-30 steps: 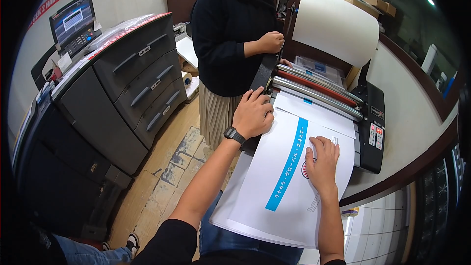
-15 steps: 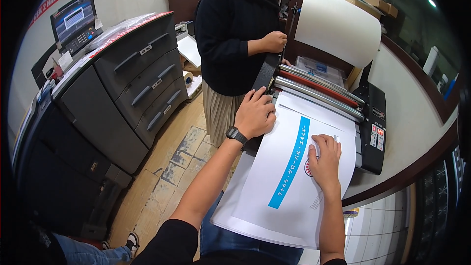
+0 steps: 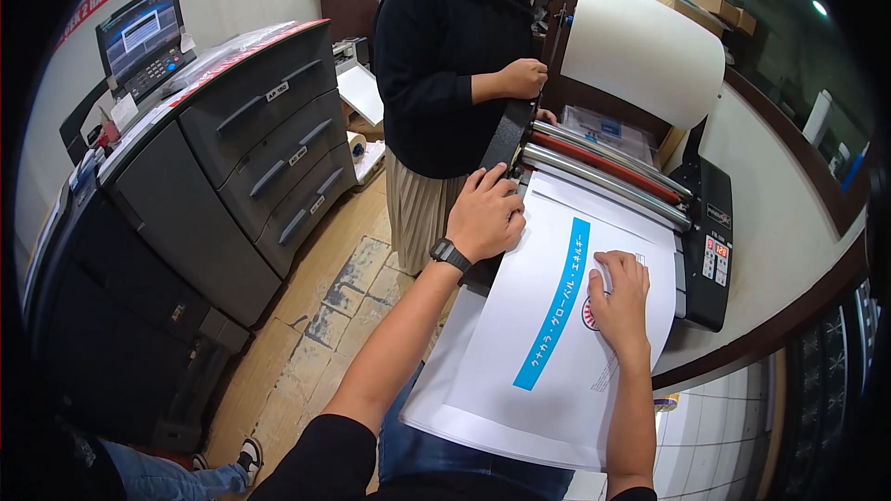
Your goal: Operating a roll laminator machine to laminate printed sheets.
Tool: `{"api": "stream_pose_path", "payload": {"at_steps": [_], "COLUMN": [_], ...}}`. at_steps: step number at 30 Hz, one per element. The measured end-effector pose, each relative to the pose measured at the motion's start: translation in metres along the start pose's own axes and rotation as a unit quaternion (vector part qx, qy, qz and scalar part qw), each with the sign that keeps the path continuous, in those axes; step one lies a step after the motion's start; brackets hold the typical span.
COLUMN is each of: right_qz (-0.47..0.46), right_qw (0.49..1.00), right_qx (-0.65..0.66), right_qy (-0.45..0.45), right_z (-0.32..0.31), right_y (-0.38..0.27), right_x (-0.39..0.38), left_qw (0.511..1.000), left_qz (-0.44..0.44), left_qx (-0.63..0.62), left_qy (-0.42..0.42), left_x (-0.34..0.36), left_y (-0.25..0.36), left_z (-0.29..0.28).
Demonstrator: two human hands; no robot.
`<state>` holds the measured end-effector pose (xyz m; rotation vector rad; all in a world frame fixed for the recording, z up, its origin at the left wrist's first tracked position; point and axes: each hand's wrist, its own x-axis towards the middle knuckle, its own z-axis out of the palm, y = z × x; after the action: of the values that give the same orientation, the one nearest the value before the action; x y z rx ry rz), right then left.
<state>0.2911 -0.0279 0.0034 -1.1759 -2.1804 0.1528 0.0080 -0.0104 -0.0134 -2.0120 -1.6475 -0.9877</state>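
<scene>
Sheet under R hand; L hand nr metal rollers; both apart, unclenched.

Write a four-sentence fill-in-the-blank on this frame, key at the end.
1. The right hand rests on a white sheet whose printed band is ____.
2. The person's black watch is on the ____ wrist.
3. Between the silver rollers runs one coloured ____.
4. In the picture, the lit control panel sits at the rollers' ____ end.

Missing words: blue; left; red; right.
</scene>
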Motion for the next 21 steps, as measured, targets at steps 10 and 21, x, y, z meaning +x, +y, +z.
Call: {"api": "stream_pose_path", "payload": {"at_steps": [10,21], "right_qz": [0.011,0.016], "right_qw": [1.000,1.000], "right_qx": [-0.001,-0.003], "right_qy": [-0.001,-0.004], "right_z": [0.0020,0.0026], "right_y": [-0.0012,-0.0009], "right_x": [0.0013,0.0019], "left_qw": [1.000,1.000], "left_qz": [0.003,0.004], "left_qx": [0.008,0.004], "left_qy": [0.008,0.010], "left_x": [0.0010,0.0006], "left_y": [-0.0012,-0.0010], "left_z": [0.0019,0.0029]}}
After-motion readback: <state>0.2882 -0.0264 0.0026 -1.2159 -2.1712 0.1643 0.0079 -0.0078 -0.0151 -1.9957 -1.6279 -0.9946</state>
